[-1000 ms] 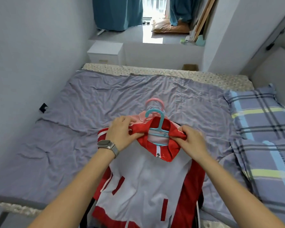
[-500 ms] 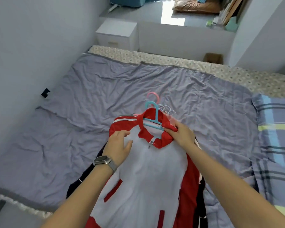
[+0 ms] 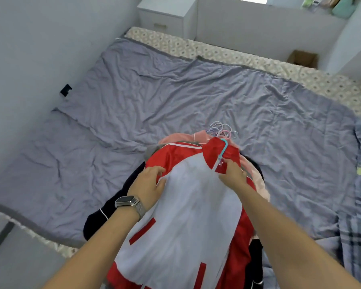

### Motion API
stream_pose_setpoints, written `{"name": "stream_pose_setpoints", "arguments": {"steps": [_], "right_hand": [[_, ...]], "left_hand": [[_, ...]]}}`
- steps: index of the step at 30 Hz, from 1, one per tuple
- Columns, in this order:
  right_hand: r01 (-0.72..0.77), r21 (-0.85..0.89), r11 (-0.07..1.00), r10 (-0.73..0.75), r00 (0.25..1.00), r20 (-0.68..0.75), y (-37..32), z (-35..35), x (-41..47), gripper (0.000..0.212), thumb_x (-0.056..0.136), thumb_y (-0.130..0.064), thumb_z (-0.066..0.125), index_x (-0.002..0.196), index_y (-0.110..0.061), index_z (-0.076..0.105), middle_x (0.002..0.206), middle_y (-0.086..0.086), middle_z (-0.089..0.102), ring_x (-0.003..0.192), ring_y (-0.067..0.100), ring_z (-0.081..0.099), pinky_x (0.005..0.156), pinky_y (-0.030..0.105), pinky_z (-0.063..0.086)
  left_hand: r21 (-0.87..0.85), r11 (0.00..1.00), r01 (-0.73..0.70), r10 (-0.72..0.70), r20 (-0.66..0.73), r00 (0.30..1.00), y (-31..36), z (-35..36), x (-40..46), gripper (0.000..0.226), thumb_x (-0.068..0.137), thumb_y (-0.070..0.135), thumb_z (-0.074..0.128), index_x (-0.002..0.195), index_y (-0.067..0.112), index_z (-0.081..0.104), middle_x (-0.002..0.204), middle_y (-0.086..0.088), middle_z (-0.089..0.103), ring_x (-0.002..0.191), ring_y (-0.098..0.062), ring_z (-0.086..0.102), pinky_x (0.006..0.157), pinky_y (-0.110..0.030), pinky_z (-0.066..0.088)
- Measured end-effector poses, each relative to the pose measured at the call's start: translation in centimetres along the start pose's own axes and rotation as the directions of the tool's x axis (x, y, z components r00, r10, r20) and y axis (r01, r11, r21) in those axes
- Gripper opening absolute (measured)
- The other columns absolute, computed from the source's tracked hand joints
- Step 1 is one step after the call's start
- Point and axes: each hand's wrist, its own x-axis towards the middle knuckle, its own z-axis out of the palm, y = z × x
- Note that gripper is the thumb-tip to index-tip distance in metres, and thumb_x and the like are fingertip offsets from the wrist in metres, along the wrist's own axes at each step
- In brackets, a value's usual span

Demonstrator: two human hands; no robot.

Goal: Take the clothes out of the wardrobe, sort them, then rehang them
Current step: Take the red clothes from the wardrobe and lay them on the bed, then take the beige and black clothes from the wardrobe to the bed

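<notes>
Head view: hands on the red-and-white jacket (image 3: 188, 205), left hand (image 3: 150, 182) gripping its shoulder, right hand (image 3: 232, 173) pinching its collar

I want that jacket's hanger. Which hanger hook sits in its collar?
The teal hanger hook, poking out of the red collar. The pale pink and white hooks lie behind it on the pile.
</notes>
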Motion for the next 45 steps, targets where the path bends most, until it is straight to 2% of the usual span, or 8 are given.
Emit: {"name": "stream_pose_setpoints", "arguments": {"steps": [8, 17, 22, 29, 32, 36, 41, 45], "right_hand": [[0.013, 0.174, 0.985, -0.067, 0.950, 0.306, -1.3, 1.3, -4.6, 0.053, 0.087, -0.015, 0.063, 0.136, -0.014, 0.043, 0.134, 0.011, 0.051, 0.110, 0.023, 0.055, 0.079, 0.024, 0.045], [0.154, 0.397, 0.905, -0.146, 0.988, -0.050, -3.6, -2.3, -16.2, 0.038, 0.086, -0.020, 0.065, 0.122, -0.023, 0.053, 0.109, -0.001, 0.061, 0.098, 0.018, 0.058, 0.082, 0.025, 0.044], [0.293, 0.371, 0.881, -0.293, 0.954, -0.058, -8.9, -0.1, -23.0, 0.032, 0.090, -0.018, 0.058, 0.118, -0.033, 0.057, 0.101, -0.006, 0.061, 0.080, 0.008, 0.060, 0.064, 0.017, 0.043], [0.335, 0.534, 0.776, -0.415, 0.909, 0.032, -19.1, 8.3, -35.6, 0.026, 0.089, -0.023, 0.057, 0.115, -0.027, 0.058, 0.094, -0.005, 0.066, 0.093, 0.016, 0.064, 0.083, 0.039, 0.055], [0.374, 0.538, 0.755, -0.512, 0.850, 0.128, -24.3, 13.8, -41.5, 0.026, 0.088, -0.022, 0.057, 0.114, -0.027, 0.059, 0.087, -0.005, 0.065, 0.084, 0.020, 0.064, 0.070, 0.038, 0.056], [0.458, 0.525, 0.718, -0.650, 0.711, 0.269, -30.4, 21.6, -50.0, 0.030, 0.088, -0.021, 0.058, 0.118, -0.021, 0.058, 0.084, -0.003, 0.061, 0.088, 0.028, 0.065, 0.084, 0.043, 0.052], [0.518, 0.530, 0.672, -0.740, 0.426, 0.521, -35.5, 28.5, -61.7, 0.027, 0.094, -0.010, 0.054, 0.120, -0.014, 0.052, 0.083, -0.002, 0.056, 0.072, 0.015, 0.059, 0.066, 0.029, 0.047], [0.550, 0.516, 0.657, -0.703, 0.200, 0.682, -36.0, 32.3, -69.7, 0.029, 0.093, -0.018, 0.056, 0.122, -0.021, 0.052, 0.102, 0.000, 0.064, 0.087, 0.018, 0.066, 0.075, 0.032, 0.053]], "left_hand": [[0.039, 0.999, 0.036, -0.042, 0.175, 0.984, -1.6, -0.3, -1.7, 0.038, 0.091, 0.018, 0.051, 0.128, 0.027, 0.050, 0.104, 0.002, 0.063, 0.092, -0.012, 0.059, 0.083, -0.028, 0.048], [-0.161, 0.984, 0.070, -0.074, -0.021, 0.997, -4.2, -6.1, -8.5, 0.040, 0.089, 0.015, 0.057, 0.127, 0.024, 0.052, 0.082, 0.015, 0.059, 0.066, -0.007, 0.057, 0.070, -0.024, 0.045], [-0.220, 0.973, 0.072, -0.096, -0.102, 0.990, -6.4, -8.9, -15.2, 0.040, 0.091, 0.017, 0.054, 0.130, 0.019, 0.050, 0.082, 0.017, 0.055, 0.064, -0.006, 0.054, 0.071, -0.021, 0.039], [-0.416, 0.887, 0.199, -0.311, -0.221, 0.924, -14.8, -14.2, -32.0, 0.035, 0.091, 0.020, 0.054, 0.127, 0.025, 0.051, 0.087, 0.014, 0.058, 0.075, -0.009, 0.059, 0.078, -0.025, 0.046], [-0.485, 0.831, 0.271, -0.452, -0.305, 0.838, -19.6, -16.0, -40.9, 0.033, 0.091, 0.019, 0.054, 0.124, 0.025, 0.053, 0.089, 0.011, 0.059, 0.078, -0.008, 0.056, 0.081, -0.024, 0.047], [-0.638, 0.690, 0.342, -0.663, -0.368, 0.652, -23.9, -17.0, -53.0, 0.031, 0.091, 0.018, 0.054, 0.122, 0.025, 0.052, 0.086, 0.013, 0.056, 0.058, -0.001, 0.054, 0.055, -0.008, 0.041], [-0.812, 0.485, 0.323, -0.862, -0.382, 0.334, -26.3, -15.9, -67.3, 0.034, 0.091, 0.018, 0.055, 0.124, 0.027, 0.050, 0.090, 0.014, 0.058, 0.055, 0.001, 0.061, 0.050, -0.009, 0.041], [-0.915, 0.336, 0.225, -0.941, -0.334, 0.046, -25.0, -13.1, -76.3, 0.033, 0.091, 0.018, 0.055, 0.122, 0.027, 0.051, 0.090, 0.013, 0.058, 0.051, 0.005, 0.059, 0.053, -0.007, 0.041]]}}
